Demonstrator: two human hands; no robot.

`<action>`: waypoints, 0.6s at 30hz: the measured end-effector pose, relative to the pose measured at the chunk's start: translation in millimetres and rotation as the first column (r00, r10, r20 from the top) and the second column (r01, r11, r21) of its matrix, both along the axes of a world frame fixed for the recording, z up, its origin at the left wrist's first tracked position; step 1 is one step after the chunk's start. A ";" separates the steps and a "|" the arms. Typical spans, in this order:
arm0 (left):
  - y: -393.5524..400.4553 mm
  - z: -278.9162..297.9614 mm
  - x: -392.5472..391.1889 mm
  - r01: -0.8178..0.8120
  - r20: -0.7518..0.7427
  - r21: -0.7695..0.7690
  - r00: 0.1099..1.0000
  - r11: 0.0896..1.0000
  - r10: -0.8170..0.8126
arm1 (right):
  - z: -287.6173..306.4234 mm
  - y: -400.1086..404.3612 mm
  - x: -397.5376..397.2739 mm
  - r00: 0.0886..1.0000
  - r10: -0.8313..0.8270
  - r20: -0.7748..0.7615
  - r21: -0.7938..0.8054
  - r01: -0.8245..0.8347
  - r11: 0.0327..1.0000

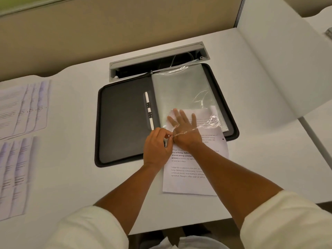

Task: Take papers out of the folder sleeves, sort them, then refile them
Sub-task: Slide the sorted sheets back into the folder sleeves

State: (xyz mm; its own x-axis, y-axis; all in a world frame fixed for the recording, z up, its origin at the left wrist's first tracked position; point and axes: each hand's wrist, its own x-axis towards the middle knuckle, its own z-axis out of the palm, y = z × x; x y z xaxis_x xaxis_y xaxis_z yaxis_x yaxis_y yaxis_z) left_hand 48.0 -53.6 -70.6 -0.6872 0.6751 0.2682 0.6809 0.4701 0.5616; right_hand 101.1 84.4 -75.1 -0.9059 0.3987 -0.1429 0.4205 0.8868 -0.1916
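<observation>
Pinching the near edge of the clear sleeve (188, 97) between thumb and curled fingers, my left hand (157, 144) keeps a narrow grip on the plastic and lifts its mouth open. My right hand (185, 126) lies inside that mouth, fingers straight and spread, flat on the printed sheet (190, 177); the film stretches across my wrist, so I see my fingers only through its glare. That sheet is partly in the sleeve, with its far end under the plastic, while most of it lies out toward me over the folder's near rim and onto the white tabletop (75, 177). The black folder (122, 123) lies open in front of me, its left cover bare, the sleeves stacked on its right half; I cannot count the sleeves. One white pen (148, 109) sits in the loop along the spine, just left of the sleeve. Behind the folder a cable tray (158, 56) stands open in the tabletop, touching the folder's far edge. Far to my left lie two groups of fanned papers: one farther away (25, 108), one nearer (16, 177); they are too blurred to count. A white divider panel (280, 60) rises on my right.
</observation>
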 end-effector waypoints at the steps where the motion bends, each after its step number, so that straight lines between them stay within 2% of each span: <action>1: 0.3 -0.1 -1.0 -0.008 0.009 0.005 1.000 1.000 0.008 | -0.3 -0.2 -3.4 0.998 0.036 0.046 0.013 -0.037 0.999; 3: -0.7 -0.5 -2.9 -0.014 0.019 0.013 1.000 1.000 0.014 | -2.3 1.3 -8.4 0.991 0.100 0.092 0.033 -0.104 0.994; 9: -4.4 0.3 -4.3 0.020 0.024 0.030 1.000 0.999 -0.020 | -10.7 18.2 -12.6 0.941 0.331 0.078 0.032 -0.334 0.942; 11: -2.8 1.0 -2.9 0.018 0.030 0.029 0.999 0.999 -0.019 | -11.9 18.9 -8.6 0.958 0.286 0.024 0.022 -0.287 0.958; 13: -1.0 1.7 -1.9 0.014 0.035 0.037 0.999 0.999 -0.015 | -11.1 13.0 0.6 0.967 0.184 -0.177 0.055 -0.177 0.983; 15: 0.3 2.6 -1.6 0.015 0.035 0.044 0.999 0.999 -0.016 | -13.5 11.0 10.2 0.912 0.116 -0.392 0.154 -0.059 0.986; 18: 2.8 3.0 -2.0 0.012 0.036 0.042 0.999 0.999 -0.014 | -11.1 8.1 18.0 0.891 0.061 -0.450 0.198 0.033 0.980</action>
State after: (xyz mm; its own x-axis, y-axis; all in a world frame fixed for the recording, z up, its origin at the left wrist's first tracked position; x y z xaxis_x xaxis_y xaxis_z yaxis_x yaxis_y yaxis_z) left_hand 46.1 -50.8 -67.5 -0.6882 0.6728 0.2715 0.6656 0.4366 0.6053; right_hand 119.1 92.5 -86.2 -0.8584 0.3628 0.3627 0.3172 0.9310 -0.1805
